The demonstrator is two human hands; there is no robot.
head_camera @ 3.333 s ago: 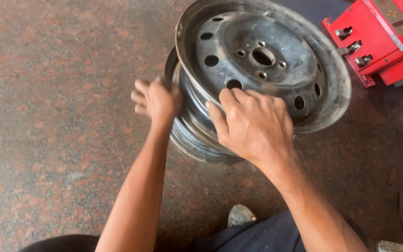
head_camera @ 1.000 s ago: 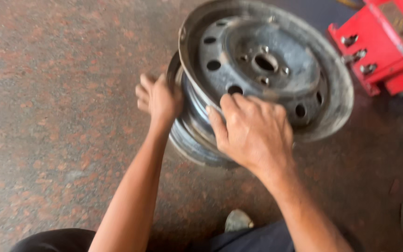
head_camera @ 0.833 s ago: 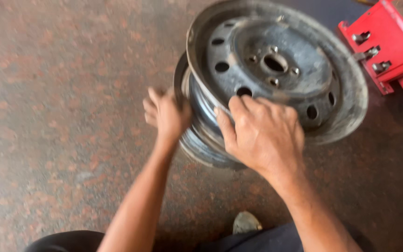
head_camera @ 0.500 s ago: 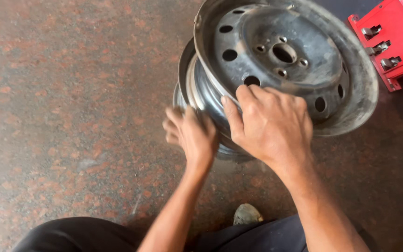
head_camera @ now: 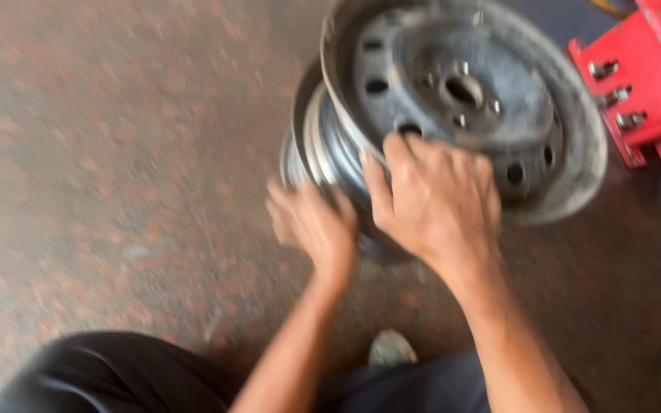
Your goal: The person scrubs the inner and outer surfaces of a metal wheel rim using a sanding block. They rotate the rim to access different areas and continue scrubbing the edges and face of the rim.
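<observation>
Left hand [head_camera: 311, 226] slid rightward under steel wheel rim [head_camera: 460, 99] (grip unclear, blurred); right hand [head_camera: 434, 199] still clasps rim edge.

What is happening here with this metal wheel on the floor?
A person is handling a grey steel wheel rim that stands tilted on its edge on a speckled stone floor. The right hand grips the near edge of the rim, fingers curled over it. The left hand is at the barrel on the rim's left side; blur hides whether it grips. A red machine with bolts stands at the upper right, apart from the rim.
</observation>
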